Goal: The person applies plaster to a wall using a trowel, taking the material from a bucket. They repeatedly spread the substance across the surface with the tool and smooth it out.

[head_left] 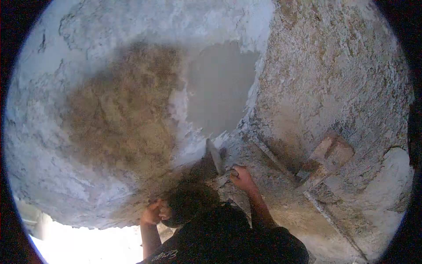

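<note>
My right hand [241, 177] is closed around the handle of a trowel [214, 156]. Its narrow blade points up and left, its tip at the lower edge of a smooth grey plaster patch [222, 88] on the rough wall. My left hand [154, 213] is closed at the left side of a dark rounded bowl-like thing [191, 203] in front of my chest. What is inside that dark thing is too dark to make out. My black shirt with pale lettering fills the bottom middle.
A brown bare area [127, 110] lies left of the grey patch, ringed by whitish plaster. Rough wall [334, 66] runs on at the right. Lower right are a reddish block [332, 151], a thin bar [274, 158] and a long rod [334, 224]. Bright light enters at bottom left.
</note>
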Available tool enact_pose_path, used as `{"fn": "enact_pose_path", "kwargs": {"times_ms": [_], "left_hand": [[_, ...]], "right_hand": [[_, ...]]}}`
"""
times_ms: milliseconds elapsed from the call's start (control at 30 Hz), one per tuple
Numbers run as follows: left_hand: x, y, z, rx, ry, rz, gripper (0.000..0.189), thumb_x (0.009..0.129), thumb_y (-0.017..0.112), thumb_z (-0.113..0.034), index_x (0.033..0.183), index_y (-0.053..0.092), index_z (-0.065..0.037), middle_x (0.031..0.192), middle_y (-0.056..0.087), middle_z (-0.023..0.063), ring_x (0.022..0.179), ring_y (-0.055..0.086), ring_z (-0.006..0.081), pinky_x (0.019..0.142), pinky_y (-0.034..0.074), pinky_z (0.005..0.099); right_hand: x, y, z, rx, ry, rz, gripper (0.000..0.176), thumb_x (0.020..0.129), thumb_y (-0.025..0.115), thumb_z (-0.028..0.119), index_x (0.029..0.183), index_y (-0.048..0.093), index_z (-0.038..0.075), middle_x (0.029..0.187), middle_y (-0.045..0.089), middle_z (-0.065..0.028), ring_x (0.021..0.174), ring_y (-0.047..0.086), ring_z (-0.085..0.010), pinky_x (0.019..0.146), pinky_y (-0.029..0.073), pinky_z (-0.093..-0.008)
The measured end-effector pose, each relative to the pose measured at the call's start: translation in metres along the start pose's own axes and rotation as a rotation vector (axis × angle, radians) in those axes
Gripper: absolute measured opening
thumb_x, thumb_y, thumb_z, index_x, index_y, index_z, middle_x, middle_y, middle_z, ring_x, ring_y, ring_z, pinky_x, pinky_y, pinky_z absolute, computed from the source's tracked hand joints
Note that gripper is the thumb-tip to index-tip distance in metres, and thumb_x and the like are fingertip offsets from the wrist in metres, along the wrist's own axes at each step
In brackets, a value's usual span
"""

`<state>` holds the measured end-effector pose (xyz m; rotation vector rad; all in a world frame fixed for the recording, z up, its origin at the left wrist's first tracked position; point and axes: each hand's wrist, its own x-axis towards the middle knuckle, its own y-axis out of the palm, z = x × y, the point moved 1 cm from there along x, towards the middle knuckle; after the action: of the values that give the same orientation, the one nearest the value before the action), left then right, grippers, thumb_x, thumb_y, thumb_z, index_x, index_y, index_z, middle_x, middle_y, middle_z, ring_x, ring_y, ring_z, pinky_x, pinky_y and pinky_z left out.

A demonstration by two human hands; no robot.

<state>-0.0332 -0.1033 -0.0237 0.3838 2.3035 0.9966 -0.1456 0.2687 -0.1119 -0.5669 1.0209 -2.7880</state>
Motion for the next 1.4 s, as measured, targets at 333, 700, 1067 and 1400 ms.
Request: {"fn": "enact_pose_path", "kwargs": {"times_ms": [333,700,1067,1400], "left_hand": [[-0.008,0.075,0.023,0.252,-0.002,0.284,0.028,0.076,0.056,-0.033,0.072,0.04,-0.01,0.059,0.03,-0.003,0.055,0.029,0.0087,0.047,0.021,0.0247],[-0.048,0.069,0.041,0.355,-0.019,0.436,0.036,0.073,0.057,-0.04,0.069,0.036,-0.012,0.057,0.027,-0.0046,0.049,0.024,0.0071,0.043,0.016,0.0218],[-0.054,0.069,0.06,0.322,-0.389,0.352,0.039,0.088,0.033,-0.043,0.061,0.033,-0.015,0.052,0.021,-0.0071,0.044,0.017,0.0052,0.04,0.012,0.0208],[-0.052,0.089,0.102,0.537,-0.172,-0.044,0.034,0.089,0.033,-0.039,0.067,0.038,-0.013,0.053,0.026,-0.0068,0.045,0.02,0.0044,0.04,0.015,0.0199]], "right_hand": [[-0.055,0.007,0.067,1.642,0.42,0.234,0.029,0.053,0.053,0.014,0.078,0.044,0.002,0.058,0.04,-0.0067,0.048,0.039,-0.0202,0.046,0.034,-0.0331],[-0.15,0.042,0.06,1.714,0.483,0.148,0.038,0.059,0.055,0.008,0.094,0.044,0.003,0.072,0.048,-0.0089,0.06,0.047,-0.0207,0.058,0.04,-0.0341],[-0.115,-0.028,0.202,-0.438,0.237,0.996,0.028,0.069,0.058,0.013,0.094,0.053,0.003,0.086,0.056,-0.0136,0.076,0.056,-0.0269,0.068,0.044,-0.0355],[-0.121,0.024,0.186,-0.38,-0.126,0.879,0.031,0.074,0.055,0.031,0.068,0.057,0.0,0.062,0.056,-0.0127,0.065,0.056,-0.0286,0.061,0.044,-0.037]]}}
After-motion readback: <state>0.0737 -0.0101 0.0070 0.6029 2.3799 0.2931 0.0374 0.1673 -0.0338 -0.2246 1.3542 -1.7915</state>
